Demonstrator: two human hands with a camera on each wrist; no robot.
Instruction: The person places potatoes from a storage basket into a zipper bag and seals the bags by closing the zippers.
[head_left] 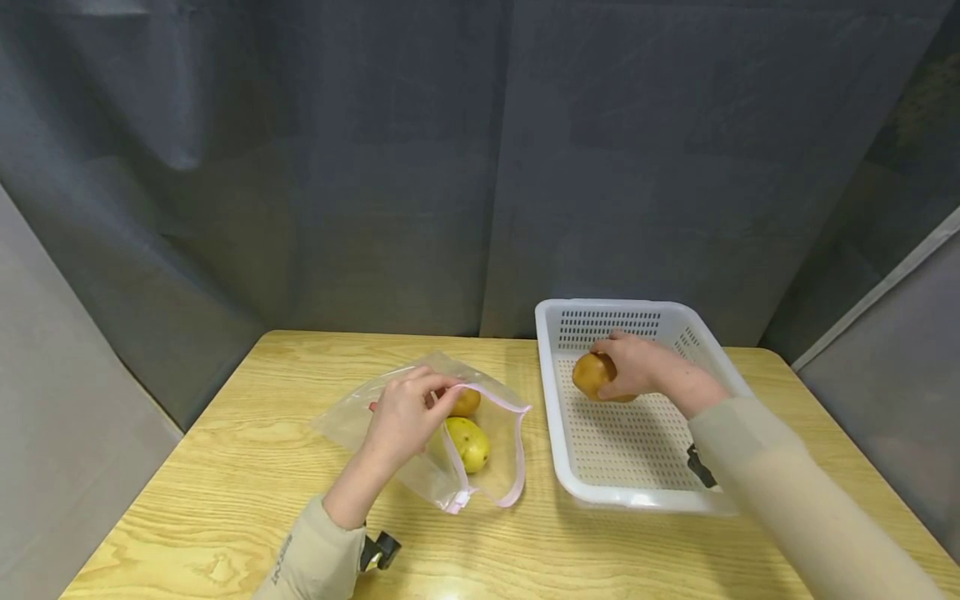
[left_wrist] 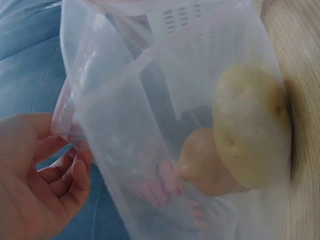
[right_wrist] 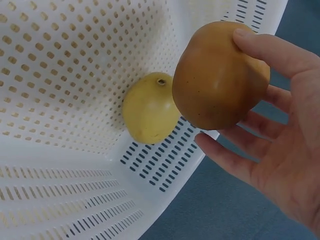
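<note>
My left hand [head_left: 408, 417] pinches the upper edge of a clear zip bag [head_left: 427, 479] with a pink-edged mouth, which lies spread on the table. Inside the bag are a yellow fruit [head_left: 469, 446] and a smaller orange-brown fruit [head_left: 467, 403]; in the left wrist view both show through the plastic. My right hand [head_left: 641, 367] holds a round, smooth orange-brown fruit [right_wrist: 220, 75] between thumb and fingers, over the white basket [head_left: 552, 417]. Below it in the right wrist view, a yellow fruit [right_wrist: 150, 110] with a small stem pit lies in the basket.
The perforated basket stands on the right of the wooden table [head_left: 247, 467], its raised rim beside the bag's mouth. A dark grey curtain [head_left: 390, 167] hangs behind the table, and pale panels flank it on both sides.
</note>
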